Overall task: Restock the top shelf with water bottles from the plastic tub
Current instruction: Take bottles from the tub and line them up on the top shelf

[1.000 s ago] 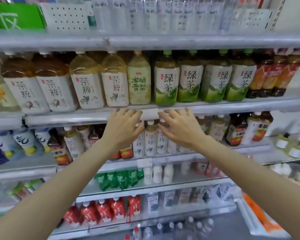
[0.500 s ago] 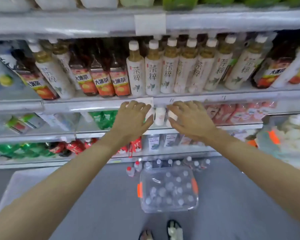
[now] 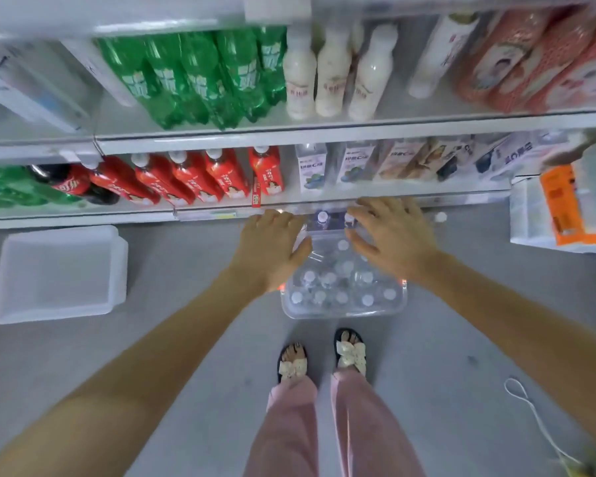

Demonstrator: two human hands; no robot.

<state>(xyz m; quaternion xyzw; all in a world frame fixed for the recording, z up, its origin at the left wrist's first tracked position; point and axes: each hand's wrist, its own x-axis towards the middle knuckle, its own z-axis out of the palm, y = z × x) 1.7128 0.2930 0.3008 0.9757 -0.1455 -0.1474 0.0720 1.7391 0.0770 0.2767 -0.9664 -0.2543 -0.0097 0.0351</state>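
Observation:
A clear plastic tub (image 3: 344,313) sits on the grey floor just in front of my feet, packed with several water bottles (image 3: 327,280) whose white caps point up. My left hand (image 3: 272,246) hovers over the tub's left side, fingers spread and empty. Over the tub's right side, my right hand (image 3: 393,235) is also spread and holds nothing. Both hands are above the bottles; I cannot tell whether they touch them. The top shelf is out of view.
An empty white tray (image 3: 59,273) lies on the floor at left. Low shelves behind the tub hold red bottles (image 3: 193,177), green bottles (image 3: 193,77), white bottles (image 3: 331,74) and cartons (image 3: 355,160). A white box with orange packs (image 3: 561,204) stands at right. A cord (image 3: 530,411) lies at lower right.
My view has swung down from the upper shelves to the floor. Both hands dropped with it, from in front of the tea bottles to just above the tub. They stay empty.

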